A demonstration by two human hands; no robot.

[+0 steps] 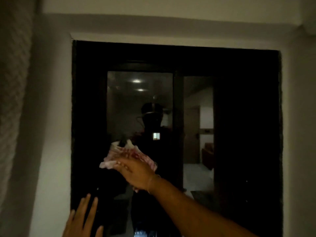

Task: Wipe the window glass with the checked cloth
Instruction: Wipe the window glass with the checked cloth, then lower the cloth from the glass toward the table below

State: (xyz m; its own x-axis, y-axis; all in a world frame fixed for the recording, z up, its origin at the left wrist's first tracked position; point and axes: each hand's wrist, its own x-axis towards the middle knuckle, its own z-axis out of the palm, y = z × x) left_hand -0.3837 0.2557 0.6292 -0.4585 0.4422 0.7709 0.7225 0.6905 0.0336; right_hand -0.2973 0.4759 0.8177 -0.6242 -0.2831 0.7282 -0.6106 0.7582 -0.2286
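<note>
The dark window glass (pixel 140 103) fills the middle of the view inside a black frame and reflects a lit room and a person's outline. A crumpled red-and-white checked cloth (pixel 118 154) is pressed flat against the lower part of the left pane by my right hand (pixel 136 171), whose arm reaches in from the lower right. My left hand (pixel 82 218) rests lower left, fingers spread, flat on the glass near the frame's left edge, holding nothing.
A black window frame (pixel 177 117) has a vertical bar between two panes. White wall (pixel 51 117) surrounds the opening. A pale textured curtain (pixel 12 82) hangs at the far left. A ceiling ledge (pixel 153 19) runs above.
</note>
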